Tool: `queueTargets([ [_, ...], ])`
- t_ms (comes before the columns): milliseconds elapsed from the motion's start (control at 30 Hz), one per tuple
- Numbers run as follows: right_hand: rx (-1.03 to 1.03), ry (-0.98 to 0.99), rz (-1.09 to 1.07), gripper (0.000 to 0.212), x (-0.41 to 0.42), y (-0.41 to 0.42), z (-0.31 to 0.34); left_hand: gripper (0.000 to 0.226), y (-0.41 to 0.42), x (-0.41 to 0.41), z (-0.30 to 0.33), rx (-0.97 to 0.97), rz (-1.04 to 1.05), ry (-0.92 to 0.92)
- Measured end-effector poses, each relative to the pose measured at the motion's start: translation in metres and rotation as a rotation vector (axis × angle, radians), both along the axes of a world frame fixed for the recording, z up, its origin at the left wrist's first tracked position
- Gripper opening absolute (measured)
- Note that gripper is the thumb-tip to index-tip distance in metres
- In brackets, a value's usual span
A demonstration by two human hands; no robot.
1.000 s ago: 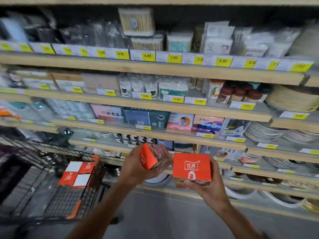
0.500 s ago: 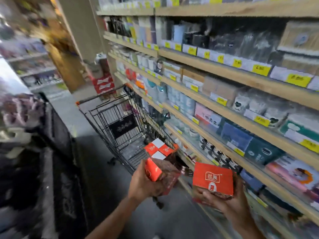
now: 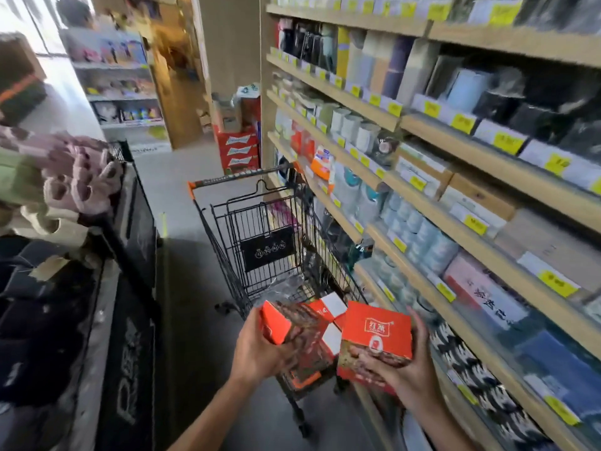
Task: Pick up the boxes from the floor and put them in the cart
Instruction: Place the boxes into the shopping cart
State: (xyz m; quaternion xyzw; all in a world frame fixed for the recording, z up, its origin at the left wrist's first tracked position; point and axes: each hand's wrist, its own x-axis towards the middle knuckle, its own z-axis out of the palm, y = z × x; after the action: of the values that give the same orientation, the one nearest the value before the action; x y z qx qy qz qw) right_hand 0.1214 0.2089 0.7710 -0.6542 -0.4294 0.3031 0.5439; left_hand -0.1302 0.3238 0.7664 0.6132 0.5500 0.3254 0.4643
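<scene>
My left hand (image 3: 260, 349) grips an orange box (image 3: 286, 327) with a dark printed side, tilted, over the near end of the black wire cart (image 3: 234, 222). My right hand (image 3: 403, 369) holds a second orange box (image 3: 377, 333) with a white logo on top, just right of the cart's near corner. Inside the cart, between the two held boxes, lie orange-and-white boxes (image 3: 328, 309). The cart's orange-ended handle (image 3: 234, 179) is at its far end.
Wooden shelves (image 3: 422, 203) full of goods with yellow price tags run along the right, close to the cart. A dark display bin (image 3: 130, 242) with plush items stands on the left. Stacked red cartons (image 3: 239, 149) sit beyond the cart. The grey floor aisle (image 3: 192, 288) runs between.
My view has swung left from the shelves to the aisle and cart. Both hands, each with its box, have come closer to the cart's near end.
</scene>
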Motion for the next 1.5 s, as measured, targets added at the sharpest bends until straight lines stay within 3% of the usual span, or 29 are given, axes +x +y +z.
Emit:
queueTargets([
  [500, -0.183, -0.182, -0.042, 0.105, 0.005, 0.175, -0.031, 0.095, 0.132, -0.015, -0.045, -0.068, 0.133, 0.039],
  [700, -0.190, -0.236, 0.073, 0.122, 0.033, 0.264, -0.061, 0.096, 0.184, 0.010, -0.060, -0.082, 0.191, 0.078],
  [967, -0.345, -0.300, 0.157, 0.096, 0.076, 0.354, -0.115, 0.093, 0.249, 0.058, -0.089, -0.188, 0.262, 0.114],
  [1267, -0.441, -0.307, -0.001, 0.092, 0.086, 0.428, -0.184, 0.084, 0.315, 0.086, -0.151, -0.298, 0.285, 0.110],
  [1500, -0.508, -0.330, -0.087, 0.091, 0.083, 0.483, -0.258, 0.098, 0.352, 0.094, -0.203, -0.345, 0.351, 0.119],
])
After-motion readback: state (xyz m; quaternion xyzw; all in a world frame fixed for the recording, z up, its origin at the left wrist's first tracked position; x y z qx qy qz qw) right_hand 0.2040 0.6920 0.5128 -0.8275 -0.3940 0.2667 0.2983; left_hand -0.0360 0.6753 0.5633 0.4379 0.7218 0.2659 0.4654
